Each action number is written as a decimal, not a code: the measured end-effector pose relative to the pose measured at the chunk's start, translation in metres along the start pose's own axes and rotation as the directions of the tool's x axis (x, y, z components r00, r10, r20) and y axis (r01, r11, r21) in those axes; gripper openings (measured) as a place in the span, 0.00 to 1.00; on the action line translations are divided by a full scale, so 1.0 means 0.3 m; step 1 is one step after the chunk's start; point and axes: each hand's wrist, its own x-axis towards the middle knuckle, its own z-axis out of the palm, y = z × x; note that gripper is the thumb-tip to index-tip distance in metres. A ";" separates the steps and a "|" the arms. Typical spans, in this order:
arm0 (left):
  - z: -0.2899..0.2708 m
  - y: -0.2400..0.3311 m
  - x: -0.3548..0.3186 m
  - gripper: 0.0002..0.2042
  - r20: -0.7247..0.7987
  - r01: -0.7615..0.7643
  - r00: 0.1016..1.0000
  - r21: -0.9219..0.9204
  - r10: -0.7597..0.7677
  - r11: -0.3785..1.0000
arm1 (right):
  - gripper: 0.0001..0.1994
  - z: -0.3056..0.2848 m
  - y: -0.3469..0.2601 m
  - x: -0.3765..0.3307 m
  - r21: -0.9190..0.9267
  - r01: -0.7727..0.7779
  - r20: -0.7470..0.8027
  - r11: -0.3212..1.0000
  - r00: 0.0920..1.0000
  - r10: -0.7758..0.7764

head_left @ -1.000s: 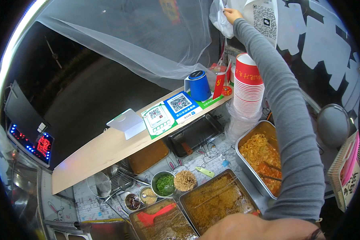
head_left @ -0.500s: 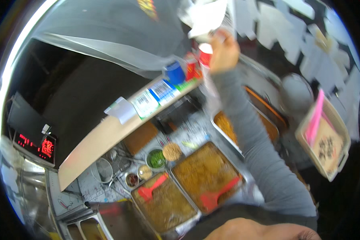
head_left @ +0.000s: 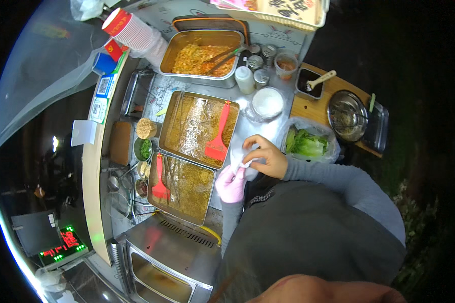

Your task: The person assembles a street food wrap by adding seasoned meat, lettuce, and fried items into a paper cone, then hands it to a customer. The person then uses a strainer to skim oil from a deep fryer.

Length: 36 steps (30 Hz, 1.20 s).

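Observation:
My left hand [head_left: 231, 186] wears a pink glove and holds a thin white piece [head_left: 237, 155] upright, its fingers closed on the lower part. From the right, my bare right hand [head_left: 269, 157] meets it with bent fingers pinching its edge. Whether this white piece is paper or a thin bag I cannot tell. Just beyond my hands lies a metal tray [head_left: 184, 93] of brown liquid with a red spatula [head_left: 220, 134] in it. Nearer and to the left, a second tray [head_left: 187, 222] holds skewers in liquid and another red spatula [head_left: 160, 189].
Lettuce [head_left: 308, 143] in a plastic bag lies right of my hands. Beyond are white bowls [head_left: 268, 103], a squeeze bottle [head_left: 244, 79] and a deep pan [head_left: 202, 38] of food with tongs. Stacked paper cups [head_left: 129, 30] lean at the far left. A steel fryer-like unit [head_left: 172, 252] stands nearer.
My right hand has come back from the white sheets at the far side to my left hand, now visible with the white piece. The whole view has turned.

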 end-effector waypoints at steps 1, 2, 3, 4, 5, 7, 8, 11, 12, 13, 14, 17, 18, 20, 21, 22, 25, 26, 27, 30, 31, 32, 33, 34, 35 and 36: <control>0.029 -0.028 -0.011 0.09 0.040 -0.005 0.999 -0.035 0.006 0.999 | 0.10 -0.011 -0.007 -0.043 -0.075 0.025 -0.083 0.997 0.996 -0.031; 0.055 -0.054 -0.021 0.10 0.081 0.060 0.995 -0.085 -0.053 0.995 | 0.10 -0.013 -0.015 -0.086 0.121 -0.028 -0.145 0.992 0.988 0.045; 0.080 -0.080 -0.030 0.11 0.153 0.093 0.985 -0.107 -0.076 0.990 | 0.10 -0.046 -0.018 -0.141 0.067 -0.155 -0.064 0.986 0.985 0.160; 0.114 -0.105 -0.042 0.12 0.206 0.096 0.977 -0.147 -0.064 0.984 | 0.10 -0.060 -0.022 -0.190 0.025 -0.231 -0.109 0.973 0.967 0.232; 0.144 -0.129 -0.048 0.12 0.248 0.122 0.966 -0.183 -0.074 0.976 | 0.11 -0.073 -0.021 -0.237 -0.032 -0.278 -0.167 0.960 0.949 0.269; 0.181 -0.176 -0.033 0.13 0.415 0.170 0.902 -0.090 -0.118 0.981 | 0.09 -0.116 0.001 -0.316 -0.135 -0.310 -0.257 0.941 0.928 0.269; 0.188 -0.200 -0.001 0.14 0.484 0.230 0.856 -0.044 -0.181 0.972 | 0.09 -0.142 0.017 -0.353 -0.195 -0.334 -0.306 0.922 0.914 0.266; 0.248 -0.302 0.153 0.18 0.360 0.284 0.897 -0.023 -0.257 0.959 | 0.06 -0.274 0.113 -0.412 -0.134 -0.512 -0.538 0.849 0.757 0.371; 0.269 -0.339 0.233 0.21 0.228 0.417 0.884 0.009 -0.408 0.909 | 0.05 -0.340 0.162 -0.409 -0.145 -0.492 -0.593 0.858 0.738 0.323; 0.296 -0.376 0.312 0.26 0.137 0.492 0.856 0.082 -0.499 0.867 | 0.04 -0.418 0.214 -0.400 -0.151 -0.456 -0.641 0.877 0.721 0.264; 0.323 -0.410 0.373 0.32 0.106 0.523 0.842 0.076 -0.528 0.849 | 0.05 -0.500 0.259 -0.401 -0.302 -0.473 -0.625 0.828 0.754 0.202; 0.407 -0.485 0.537 0.35 0.070 0.642 0.762 0.051 -0.644 0.765 | 0.06 -0.658 0.410 -0.381 -0.710 -0.336 -0.526 0.619 0.838 -0.148; 0.429 -0.506 0.566 0.35 0.030 0.654 0.756 -0.013 -0.654 0.756 | 0.05 -0.674 0.468 -0.368 -0.766 -0.312 -0.476 0.562 0.863 -0.170; 0.447 -0.539 0.582 0.32 0.033 0.660 0.748 -0.155 -0.663 0.735 | 0.06 -0.666 0.581 -0.336 -0.788 -0.371 -0.457 0.492 0.887 -0.063; 0.456 -0.557 0.569 0.31 -0.001 0.631 0.766 -0.185 -0.643 0.753 | 0.07 -0.652 0.632 -0.314 -0.748 -0.473 -0.484 0.466 0.869 0.106; 0.455 -0.576 0.529 0.31 -0.034 0.595 0.789 -0.208 -0.614 0.776 | 0.10 -0.645 0.672 -0.307 -0.708 -0.573 -0.497 0.414 0.820 0.284; 0.474 -0.631 0.373 0.28 -0.086 0.521 0.841 -0.131 -0.534 0.843 | 0.12 -0.636 0.719 -0.315 -0.726 -0.503 -0.531 0.470 0.843 0.082; 0.507 -0.648 0.329 0.26 -0.082 0.539 0.838 -0.021 -0.539 0.842 | 0.12 -0.633 0.716 -0.317 -0.680 -0.520 -0.586 0.517 0.809 0.043; 0.547 -0.657 0.284 0.22 -0.144 0.280 0.957 0.240 -0.251 0.930 | 0.13 -0.634 0.698 -0.328 -0.668 -0.516 -0.589 0.536 0.807 0.043; 0.641 -0.622 0.296 0.20 0.099 -0.196 0.981 0.494 0.169 0.847 | 0.13 -0.631 0.611 -0.346 -0.632 -0.481 -0.595 0.608 0.803 0.017; 0.695 -0.603 0.338 0.21 0.144 -0.119 0.987 0.324 0.075 0.939 | 0.12 -0.631 0.577 -0.353 -0.624 -0.476 -0.587 0.619 0.809 0.030; 0.752 -0.585 0.384 0.23 0.193 0.093 0.976 0.048 -0.101 0.994 | 0.12 -0.629 0.540 -0.367 -0.617 -0.468 -0.578 0.633 0.815 0.040; 0.797 -0.568 0.471 0.27 0.278 0.305 0.918 -0.034 -0.284 0.952 | 0.11 -0.629 0.506 -0.381 -0.615 -0.457 -0.566 0.643 0.823 0.044; 0.844 -0.550 0.576 0.26 0.342 0.578 0.781 -0.080 -0.522 0.812 | 0.11 -0.645 0.476 -0.397 -0.635 -0.432 -0.551 0.641 0.834 0.015; 0.895 -0.545 0.628 0.22 0.348 0.583 0.786 -0.145 -0.510 0.799 | 0.11 -0.656 0.451 -0.414 -0.633 -0.431 -0.554 0.643 0.833 0.012; 0.930 -0.540 0.688 0.24 0.430 0.681 0.707 -0.201 -0.561 0.704 | 0.11 -0.668 0.429 -0.433 -0.637 -0.427 -0.551 0.642 0.834 0.008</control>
